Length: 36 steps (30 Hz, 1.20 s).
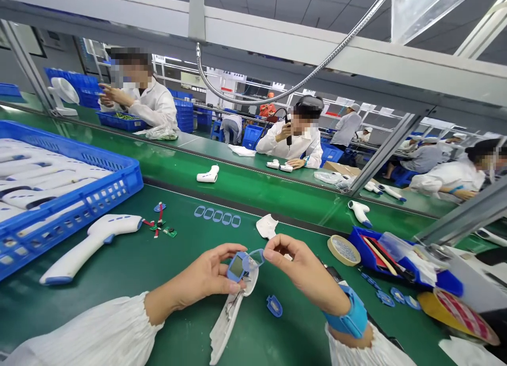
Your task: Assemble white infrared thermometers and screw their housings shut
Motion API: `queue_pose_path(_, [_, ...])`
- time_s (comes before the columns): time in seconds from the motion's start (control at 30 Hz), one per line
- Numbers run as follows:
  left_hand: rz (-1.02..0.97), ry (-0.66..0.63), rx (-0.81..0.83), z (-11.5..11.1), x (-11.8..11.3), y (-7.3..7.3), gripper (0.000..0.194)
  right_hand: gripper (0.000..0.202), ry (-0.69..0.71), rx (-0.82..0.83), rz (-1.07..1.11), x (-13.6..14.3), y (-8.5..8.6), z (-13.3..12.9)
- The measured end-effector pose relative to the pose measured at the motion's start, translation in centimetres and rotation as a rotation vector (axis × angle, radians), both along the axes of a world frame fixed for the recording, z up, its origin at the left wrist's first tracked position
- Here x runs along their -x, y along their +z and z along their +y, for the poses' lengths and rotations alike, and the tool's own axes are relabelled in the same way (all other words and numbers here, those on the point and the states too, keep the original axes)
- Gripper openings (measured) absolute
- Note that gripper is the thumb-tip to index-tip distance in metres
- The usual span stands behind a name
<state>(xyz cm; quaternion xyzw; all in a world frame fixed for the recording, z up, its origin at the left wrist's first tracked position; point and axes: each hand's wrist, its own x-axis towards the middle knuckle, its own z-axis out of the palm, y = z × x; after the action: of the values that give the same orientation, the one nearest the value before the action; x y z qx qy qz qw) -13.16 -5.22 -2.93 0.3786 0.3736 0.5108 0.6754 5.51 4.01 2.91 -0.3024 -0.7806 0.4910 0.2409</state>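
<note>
White shell half [226,324]: tilted over the bench [174,334], its upper end in the left hand [208,273].
Left hand: fingers and thumb pinching a blue-framed display [236,266] at the shell half's upper end; whether the display is seated cannot be told.
Right hand [295,265]: fingertips pinching a thin clear-and-blue piece [258,256] just above the shell half.
Blue part [274,306]: just right of the shell half.
Five blue frames [217,216]: in a row beyond the shell half.
White handheld device [91,250]: lying well left of it.
</note>
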Motion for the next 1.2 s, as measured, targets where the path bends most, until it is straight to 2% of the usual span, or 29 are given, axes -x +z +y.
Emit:
queue_pose_path(0.23, [-0.014, -0.060, 0.024, 0.1, 0.2, -0.8, 0.072, 0.012, 0.145, -0.088, -0.181, 1.7, 0.7, 0.7])
queue_pose_path(0.53, [-0.047, -0.105, -0.019, 0.2, 0.3, -1.1, 0.068, 0.010, 0.208, -0.111, -0.214, 2.1, 0.6, 0.8])
queue_pose_path(0.93, [-0.038, -0.121, -0.005, 0.1, 0.4, -0.2, 0.060, 0.009, 0.174, -0.207, -0.286, 2.7, -0.1, 0.7])
queue_pose_path(1.2, [-0.029, -0.151, -0.037, 0.1, 0.6, -0.1, 0.055, 0.007, 0.155, -0.232, -0.307, 2.9, -0.7, 0.8])
